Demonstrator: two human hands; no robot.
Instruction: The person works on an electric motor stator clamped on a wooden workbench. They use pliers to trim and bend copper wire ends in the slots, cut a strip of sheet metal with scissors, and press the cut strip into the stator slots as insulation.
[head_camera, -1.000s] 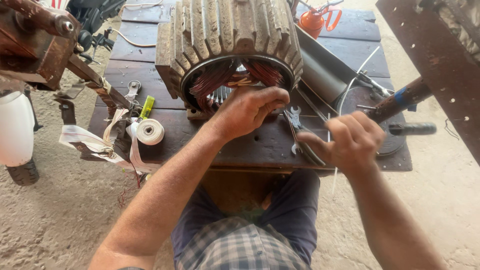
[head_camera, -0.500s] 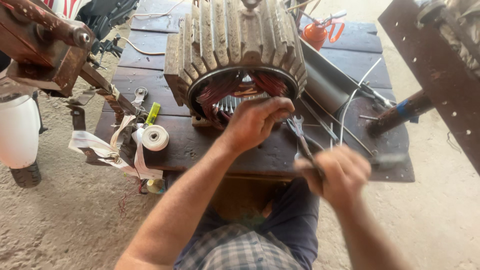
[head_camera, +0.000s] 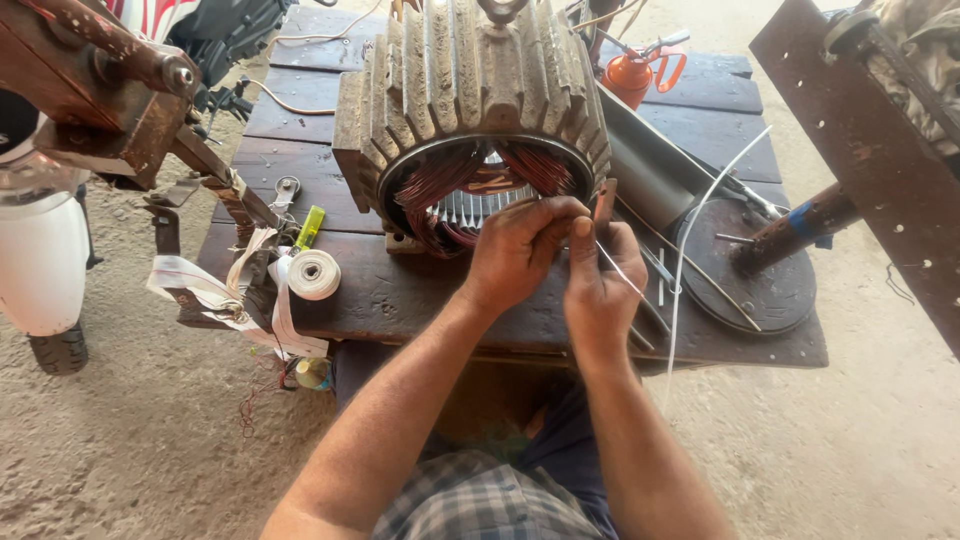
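1. One ribbed electric motor stator housing (head_camera: 470, 90) lay on its side on a dark wooden workbench (head_camera: 420, 290), its open end turned toward the person.
2. Inside the housing, reddish copper windings (head_camera: 420, 190) lined the bore, and pale fins showed at the far end.
3. The left hand (head_camera: 515, 250) was at the lower edge of the opening, fingers curled together against the windings.
4. The right hand (head_camera: 600, 285) was just beside and touching the left, its thumb and forefinger pinched on a thin white strip (head_camera: 690, 230) that arched up and away to the right; what else the pinch enclosed could not be told, since the fingers hid it.
5. One roll of white tape (head_camera: 313, 273) rested on the bench to the left of the housing, with loose lengths of white tape (head_camera: 200, 285) hanging over the edge.
6. One small yellow-green tool handle (head_camera: 309, 228) lay just behind the roll.
7. One orange oil can (head_camera: 633, 75) with a spout stood at the back of the bench.
8. One round dark metal disc (head_camera: 755, 290) lay at the right end, with thin rods (head_camera: 690, 275) crossing it.
9. A white container (head_camera: 40, 260) stood at the far left beyond the bench; its contents were not visible.
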